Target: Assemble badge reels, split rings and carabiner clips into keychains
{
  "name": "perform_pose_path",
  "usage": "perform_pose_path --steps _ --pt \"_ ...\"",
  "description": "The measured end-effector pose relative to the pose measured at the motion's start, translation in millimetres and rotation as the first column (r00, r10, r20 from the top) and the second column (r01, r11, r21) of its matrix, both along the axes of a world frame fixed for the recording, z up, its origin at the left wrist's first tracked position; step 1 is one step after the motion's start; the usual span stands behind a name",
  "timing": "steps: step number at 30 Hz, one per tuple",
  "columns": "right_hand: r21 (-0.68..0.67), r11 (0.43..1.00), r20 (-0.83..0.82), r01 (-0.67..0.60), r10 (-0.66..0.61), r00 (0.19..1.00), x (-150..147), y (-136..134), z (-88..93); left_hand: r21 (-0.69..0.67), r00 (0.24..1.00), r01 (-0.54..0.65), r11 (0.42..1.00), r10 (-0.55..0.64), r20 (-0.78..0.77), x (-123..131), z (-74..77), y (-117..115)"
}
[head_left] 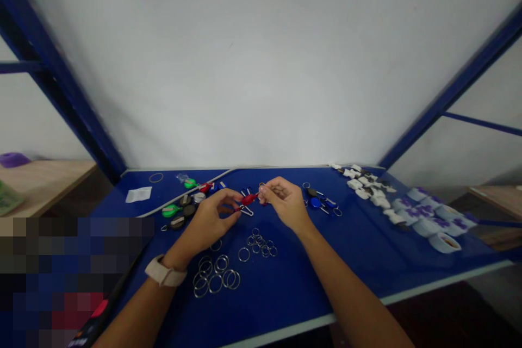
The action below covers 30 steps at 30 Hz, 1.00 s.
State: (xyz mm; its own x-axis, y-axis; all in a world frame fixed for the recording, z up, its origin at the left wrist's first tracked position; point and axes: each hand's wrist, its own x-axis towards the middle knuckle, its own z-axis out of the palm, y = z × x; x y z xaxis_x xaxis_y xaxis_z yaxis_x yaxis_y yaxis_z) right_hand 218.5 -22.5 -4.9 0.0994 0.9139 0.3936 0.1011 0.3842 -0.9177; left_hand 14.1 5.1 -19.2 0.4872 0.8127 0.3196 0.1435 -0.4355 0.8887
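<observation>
A red badge reel with a metal clip is held above the blue table, between my two hands. My left hand has thumb and fingers closed on its left side. My right hand pinches the reel's other end; a small ring-like piece shows at those fingertips, partly hidden. Below the hands lie several small key rings and, nearer to me, several larger key rings. Left of my left hand sit green, black and red reels, among them a green reel. Blue and black reels with rings lie right of my right hand.
On the right of the blue table are rows of white pieces and white-and-purple rolls. A grey cord, a white paper slip and a rubber band lie at left. A white wall stands behind.
</observation>
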Motion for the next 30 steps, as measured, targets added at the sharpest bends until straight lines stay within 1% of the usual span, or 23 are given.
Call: perform_pose_path --steps 3,6,8,10,11,12,14,15,16,17,18,19,20,21,22,23,24,25,30 --pt "0.018 0.998 -0.018 0.053 -0.052 0.998 4.1 0.5 2.7 -0.007 1.000 -0.021 1.000 0.021 -0.022 0.0 2.8 -0.4" --pt "0.090 0.978 -0.033 0.188 -0.186 0.982 15.8 3.3 8.2 0.011 0.996 -0.038 0.999 0.039 -0.077 -1.0 4.4 0.1" --pt "0.161 0.935 -0.062 0.317 -0.311 0.948 28.9 6.6 12.2 0.026 0.994 -0.039 0.999 0.041 -0.096 -2.0 5.1 0.4" --pt "0.209 0.859 -0.166 0.467 -0.439 0.883 45.8 10.6 15.3 0.040 0.993 -0.044 0.998 0.048 -0.107 -2.6 5.9 0.5" --pt "0.207 0.832 -0.219 0.516 -0.474 0.853 55.5 12.6 16.2 0.047 0.992 -0.047 0.998 0.052 -0.114 -2.7 6.4 0.4" --pt "0.189 0.815 -0.282 0.547 -0.489 0.826 65.7 14.4 16.6 0.053 0.991 -0.051 0.997 0.057 -0.120 -2.7 6.9 0.2" --pt "0.094 0.816 -0.374 0.570 -0.502 0.780 87.3 17.3 15.6 0.057 0.990 -0.055 0.997 0.062 -0.128 -2.4 7.9 -0.3" --pt "0.039 0.819 -0.384 0.572 -0.516 0.766 98.2 18.2 14.3 0.056 0.989 -0.056 0.997 0.063 -0.131 -2.2 8.4 -0.6" --pt "-0.016 0.810 -0.370 0.586 -0.549 0.750 108.9 18.9 12.5 0.055 0.989 -0.055 0.997 0.062 -0.134 -2.0 8.8 -0.9" --pt "-0.065 0.792 -0.330 0.607 -0.591 0.736 119.1 19.2 10.2 0.053 0.989 -0.053 0.997 0.060 -0.136 -1.8 9.1 -1.2" --pt "-0.100 0.763 -0.271 0.639 -0.639 0.720 128.5 19.2 7.6 0.052 0.989 -0.052 0.997 0.059 -0.139 -1.6 9.4 -1.3" --pt "-0.124 0.719 -0.189 0.684 -0.694 0.695 137.0 18.9 4.8 0.051 0.988 -0.052 0.997 0.059 -0.144 -1.4 9.5 -1.4" --pt "-0.133 0.663 -0.070 0.737 -0.748 0.660 144.3 18.4 2.0 0.052 0.987 -0.054 0.997 0.061 -0.148 -1.3 9.5 -1.3" --pt "-0.121 0.609 0.094 0.784 -0.779 0.620 150.4 17.7 -0.7 0.055 0.986 -0.059 0.997 0.067 -0.150 -1.2 9.4 -1.1" --pt "-0.094 0.567 0.280 0.818 -0.774 0.568 155.0 16.8 -3.3 0.059 0.986 -0.068 0.996 0.076 -0.150 -1.1 9.1 -0.7" --pt "-0.062 0.540 0.441 0.839 -0.740 0.509 158.3 16.0 -5.7 0.064 0.985 -0.080 0.995 0.089 -0.148 -1.2 8.6 -0.2" --pt "-0.042 0.534 0.547 0.845 -0.695 0.467 160.3 15.3 -7.9 0.069 0.984 -0.097 0.993 0.106 -0.142 -1.3 8.1 0.4" --pt "-0.031 0.539 0.622 0.842 -0.649 0.439 161.1 14.7 -9.9 0.076 0.983 -0.116 0.990 0.125 -0.134 -1.6 7.5 1.0" --pt "-0.035 0.601 0.760 0.798 -0.502 0.412 156.4 13.4 -16.3 0.096 0.975 -0.205 0.974 0.212 -0.069 -3.4 5.9 3.2"
